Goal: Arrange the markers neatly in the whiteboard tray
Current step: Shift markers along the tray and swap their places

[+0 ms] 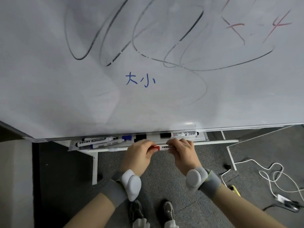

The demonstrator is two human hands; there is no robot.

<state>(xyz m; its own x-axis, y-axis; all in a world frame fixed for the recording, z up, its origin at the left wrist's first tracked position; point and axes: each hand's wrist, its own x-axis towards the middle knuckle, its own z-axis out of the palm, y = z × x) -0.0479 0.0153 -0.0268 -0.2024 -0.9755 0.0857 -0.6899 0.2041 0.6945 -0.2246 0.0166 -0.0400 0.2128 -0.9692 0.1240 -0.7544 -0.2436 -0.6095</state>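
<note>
Both hands hold one red-capped marker [162, 147] level in front of the whiteboard tray [201, 139]. My left hand [139, 155] grips its red cap end, my right hand [182, 153] grips the white barrel. In the tray, a black-capped marker [179, 134] lies straight at the right. A second black cap [140, 137] and a blue-capped marker [122, 137] sit in the middle. At the left end, two more markers [98, 142] lie crossed at angles. Parts of the tray behind my hands are hidden.
The whiteboard [148, 99] carries black scribbles, red marks and blue characters. Its white stand legs [95, 168] reach down to grey carpet. A white cable [269, 176] and a small device lie on the floor at the right. My shoes [167, 209] show below.
</note>
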